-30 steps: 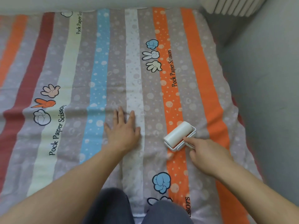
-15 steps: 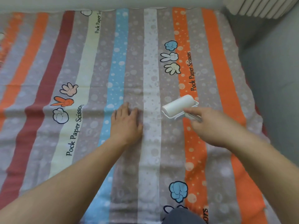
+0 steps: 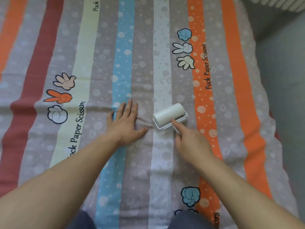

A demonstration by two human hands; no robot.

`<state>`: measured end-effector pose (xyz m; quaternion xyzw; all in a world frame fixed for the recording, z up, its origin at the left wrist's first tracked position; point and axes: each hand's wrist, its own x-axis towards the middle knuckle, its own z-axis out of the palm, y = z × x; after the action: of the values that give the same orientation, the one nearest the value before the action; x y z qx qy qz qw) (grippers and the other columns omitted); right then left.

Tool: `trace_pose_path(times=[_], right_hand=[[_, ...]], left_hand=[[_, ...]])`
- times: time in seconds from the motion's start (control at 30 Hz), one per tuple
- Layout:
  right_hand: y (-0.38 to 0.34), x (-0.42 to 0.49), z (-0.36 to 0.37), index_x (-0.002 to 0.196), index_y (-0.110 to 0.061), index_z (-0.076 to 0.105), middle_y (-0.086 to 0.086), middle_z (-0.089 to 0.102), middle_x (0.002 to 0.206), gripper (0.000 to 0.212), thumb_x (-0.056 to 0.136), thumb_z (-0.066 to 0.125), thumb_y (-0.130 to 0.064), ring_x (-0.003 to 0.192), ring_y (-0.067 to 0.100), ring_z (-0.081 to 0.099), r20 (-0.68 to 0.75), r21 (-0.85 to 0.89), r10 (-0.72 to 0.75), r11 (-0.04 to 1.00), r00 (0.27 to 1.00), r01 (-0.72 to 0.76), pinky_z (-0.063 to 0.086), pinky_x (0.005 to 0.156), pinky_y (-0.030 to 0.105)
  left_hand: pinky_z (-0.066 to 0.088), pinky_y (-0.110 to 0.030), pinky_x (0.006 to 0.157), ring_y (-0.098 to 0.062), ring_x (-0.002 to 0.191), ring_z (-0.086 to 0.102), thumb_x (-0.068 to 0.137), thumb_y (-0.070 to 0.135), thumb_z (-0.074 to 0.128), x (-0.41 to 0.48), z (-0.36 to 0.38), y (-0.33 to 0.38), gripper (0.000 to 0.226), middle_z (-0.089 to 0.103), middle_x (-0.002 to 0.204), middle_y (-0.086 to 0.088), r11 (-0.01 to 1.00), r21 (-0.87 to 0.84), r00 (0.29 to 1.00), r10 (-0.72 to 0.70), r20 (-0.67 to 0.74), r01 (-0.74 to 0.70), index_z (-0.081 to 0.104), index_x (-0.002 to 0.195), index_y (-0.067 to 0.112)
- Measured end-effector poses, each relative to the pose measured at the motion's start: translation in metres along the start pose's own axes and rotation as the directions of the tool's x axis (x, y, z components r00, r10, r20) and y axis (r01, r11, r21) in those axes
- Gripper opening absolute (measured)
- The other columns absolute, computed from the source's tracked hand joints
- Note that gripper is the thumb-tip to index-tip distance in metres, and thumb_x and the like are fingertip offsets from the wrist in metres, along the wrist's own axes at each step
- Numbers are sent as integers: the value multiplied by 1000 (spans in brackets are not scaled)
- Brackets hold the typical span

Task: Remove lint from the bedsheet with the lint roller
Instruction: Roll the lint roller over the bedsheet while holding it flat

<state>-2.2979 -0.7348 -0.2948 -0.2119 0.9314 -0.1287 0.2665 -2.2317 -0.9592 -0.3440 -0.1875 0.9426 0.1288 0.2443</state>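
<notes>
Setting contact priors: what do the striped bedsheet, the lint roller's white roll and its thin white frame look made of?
Striped printed bedsheet: woven cloth, probably cotton, matte; it wrinkles softly beside the left hand. White cylindrical roll of the lint roller: likely layered sticky paper, matte, no glare. Its thin white frame: smooth plastic or coated wire; too thin to tell.

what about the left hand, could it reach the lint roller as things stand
Probably yes: the left hand lies flat on the bedsheet right beside the lint roller, only wrinkled fabric between them. The right hand grips it from the other side.
</notes>
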Motion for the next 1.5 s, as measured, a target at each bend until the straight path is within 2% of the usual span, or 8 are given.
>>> trace_pose_path(times=[0.3, 0.63, 0.77, 0.83, 0.9, 1.0, 1.1, 1.5], right_hand=[[39, -64, -14, 145, -49, 31, 1, 64, 120, 58, 93, 40, -27, 102, 26, 59, 95, -102, 47, 994, 994, -38, 46, 70, 34], [57, -111, -40, 141, -50, 38, -12, 55, 136, 52, 93, 41, -31, 116, 16, 56, 199, -237, 93, 971, 976, -44, 42, 73, 28], [45, -113, -83, 136, -49, 45, -16, 61, 123, 50, 92, 44, -27, 89, 5, 58, 299, -300, 144, 952, 943, -51, 45, 67, 21], [31, -103, -105, 132, -51, 49, -21, 61, 96, 47, 92, 47, -27, 63, -3, 51, 267, -225, 136, 971, 954, -76, 35, 52, 14], [8, -84, -116, 131, -52, 50, -18, 59, 93, 46, 92, 48, -28, 53, -2, 46, 172, -131, 93, 989, 981, -71, 32, 48, 16], [-33, -35, -98, 136, -44, 49, -8, 59, 128, 48, 93, 47, -24, 93, 13, 62, 5, 1, -35, 999, 999, 35, 49, 73, 28], [-74, 25, -58, 142, -38, 44, -4, 51, 142, 49, 95, 44, -24, 121, 25, 53, -79, 103, -43, 993, 996, 51, 49, 95, 40], [-70, 40, 3, 146, -40, 37, 8, 60, 129, 52, 95, 40, -26, 112, 33, 56, -11, -4, 30, 1000, 999, -31, 46, 84, 38]], left_hand=[[-12, -70, 115, -25, 149, -34, 106, 49, 26, -25, 21, 34, 67, -33, 164, -1, 999, -51, 997, -6, -75, 2, -11, 160, 35], [-12, -64, 119, -23, 151, -30, 100, 64, 24, -47, 38, 27, 80, -28, 166, -1, 1000, -20, 987, 0, -161, -3, -16, 160, 29], [-10, -59, 121, -20, 155, -15, 99, 65, 27, -41, 25, 14, 76, -11, 170, 0, 999, 29, 980, 36, -198, -31, -1, 162, 32], [-12, -56, 122, -21, 156, -11, 99, 64, 25, -35, 18, 6, 74, -6, 170, 1, 998, 52, 977, 52, -209, -42, 3, 162, 31], [-14, -54, 122, -21, 156, -11, 99, 64, 23, -28, 13, -1, 75, -6, 170, 2, 996, 67, 976, 70, -206, -57, 2, 162, 29], [-10, -52, 123, -20, 156, -12, 99, 64, 28, -20, 11, -11, 79, -9, 170, 3, 995, 18, 976, 102, -194, -101, 2, 163, 26], [-4, -48, 124, -19, 155, -15, 98, 61, 37, -21, 15, -25, 82, -13, 170, -1, 993, -56, 964, 90, -251, -108, 6, 163, 22], [-17, -40, 121, -15, 153, -21, 90, 66, 16, -25, 26, -47, 89, -18, 168, 3, 999, -49, 975, 1, -223, -13, -8, 162, 18]])
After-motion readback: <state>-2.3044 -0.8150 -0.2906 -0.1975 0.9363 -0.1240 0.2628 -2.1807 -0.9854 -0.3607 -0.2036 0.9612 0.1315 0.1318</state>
